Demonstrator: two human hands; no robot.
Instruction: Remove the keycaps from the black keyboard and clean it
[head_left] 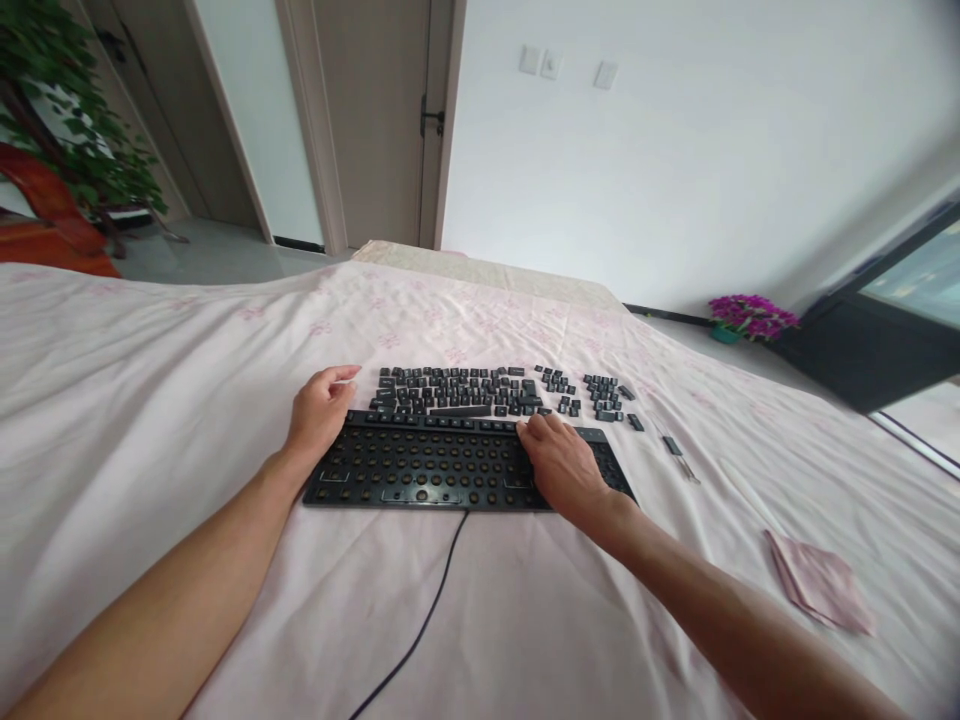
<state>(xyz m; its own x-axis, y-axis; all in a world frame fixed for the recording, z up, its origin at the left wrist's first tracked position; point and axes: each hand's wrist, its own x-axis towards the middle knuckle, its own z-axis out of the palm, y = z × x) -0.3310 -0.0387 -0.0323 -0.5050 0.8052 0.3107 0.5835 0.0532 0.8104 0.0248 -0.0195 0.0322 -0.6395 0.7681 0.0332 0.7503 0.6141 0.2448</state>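
A black keyboard base (435, 468) with its keycaps removed lies on a pale pink sheet (150, 380). Beyond it the loose black keycaps (457, 390) are laid out in rows, with smaller groups (604, 395) to the right. My left hand (321, 412) rests at the keyboard's far left corner, fingers loosely curled and thumb out, holding nothing that I can see. My right hand (562, 462) lies palm down over the keyboard's right part, its fingertips bent at the far edge by the keycaps; whether they pinch a cap is hidden.
The keyboard's black cable (420, 630) runs toward me. A lone keycap (672, 445) and a small metal tool (688, 470) lie right of the keyboard. A folded pink cloth (819, 580) sits at the right. Purple flowers (750, 316), a dark cabinet (877, 350), a door (375, 120) stand beyond.
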